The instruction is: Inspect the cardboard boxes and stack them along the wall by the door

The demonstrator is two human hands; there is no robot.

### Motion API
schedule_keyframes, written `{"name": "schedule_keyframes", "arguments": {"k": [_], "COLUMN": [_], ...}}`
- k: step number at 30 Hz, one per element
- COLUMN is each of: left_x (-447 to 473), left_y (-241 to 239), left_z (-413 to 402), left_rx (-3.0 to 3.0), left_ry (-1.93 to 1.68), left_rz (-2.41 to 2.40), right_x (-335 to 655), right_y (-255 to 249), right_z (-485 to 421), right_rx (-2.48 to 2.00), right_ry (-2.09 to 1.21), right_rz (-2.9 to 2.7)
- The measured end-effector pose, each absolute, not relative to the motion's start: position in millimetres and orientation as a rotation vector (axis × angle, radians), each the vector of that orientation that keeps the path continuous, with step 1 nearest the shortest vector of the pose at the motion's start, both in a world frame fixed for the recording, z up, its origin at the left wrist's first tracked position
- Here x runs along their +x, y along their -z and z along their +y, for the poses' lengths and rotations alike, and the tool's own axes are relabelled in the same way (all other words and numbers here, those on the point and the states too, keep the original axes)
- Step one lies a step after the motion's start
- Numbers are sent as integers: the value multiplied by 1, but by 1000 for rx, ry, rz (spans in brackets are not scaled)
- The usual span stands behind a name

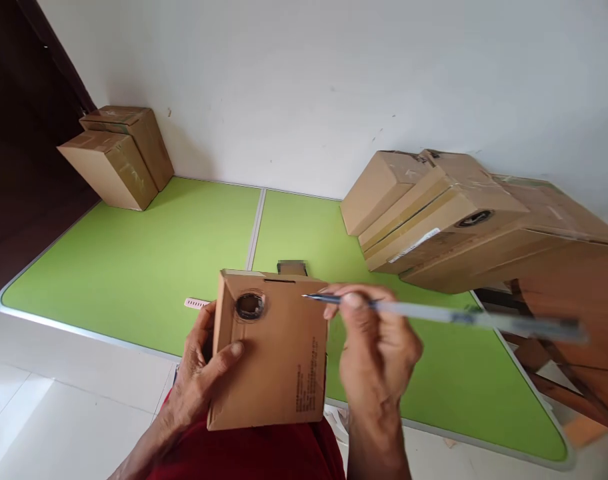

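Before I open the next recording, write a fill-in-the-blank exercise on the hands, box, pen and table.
1. A slim pen with a translucent barrel is in the person's ____ hand.
2. The other hand holds a small, squarish box made of brown ____.
3. Of that box's top and bottom edges, its round, dark-rimmed hole is nearer the ____ one.
4. The flat, pale-rimmed tabletop is coloured ____.
Missing words: right; cardboard; top; green.

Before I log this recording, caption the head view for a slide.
Left hand holds a cardboard box with a dark-rimmed hole; right hand holds a pen near it.
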State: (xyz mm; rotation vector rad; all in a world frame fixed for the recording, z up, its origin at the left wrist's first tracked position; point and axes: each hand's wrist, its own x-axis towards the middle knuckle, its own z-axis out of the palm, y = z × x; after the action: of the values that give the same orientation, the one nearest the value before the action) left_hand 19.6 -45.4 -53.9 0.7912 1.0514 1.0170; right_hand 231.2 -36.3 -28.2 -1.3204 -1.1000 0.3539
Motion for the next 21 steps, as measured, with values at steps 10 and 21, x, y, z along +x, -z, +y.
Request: {"name": "schedule_keyframes", "arguments": {"k": [10, 21], "left_x": [-33, -26], "left_y": [72, 72], "left_z": [-21, -26], "left_rx": [702, 688], "left_ry": [-1216, -1216], "left_rz": [1411, 1377], "right_x": [316, 311], "right_y": [91, 98], "right_z": [-6, -10], "right_rx": [-2769, -2825], "right_ry": [-592, -527], "right_rz": [-1568, -1613]}}
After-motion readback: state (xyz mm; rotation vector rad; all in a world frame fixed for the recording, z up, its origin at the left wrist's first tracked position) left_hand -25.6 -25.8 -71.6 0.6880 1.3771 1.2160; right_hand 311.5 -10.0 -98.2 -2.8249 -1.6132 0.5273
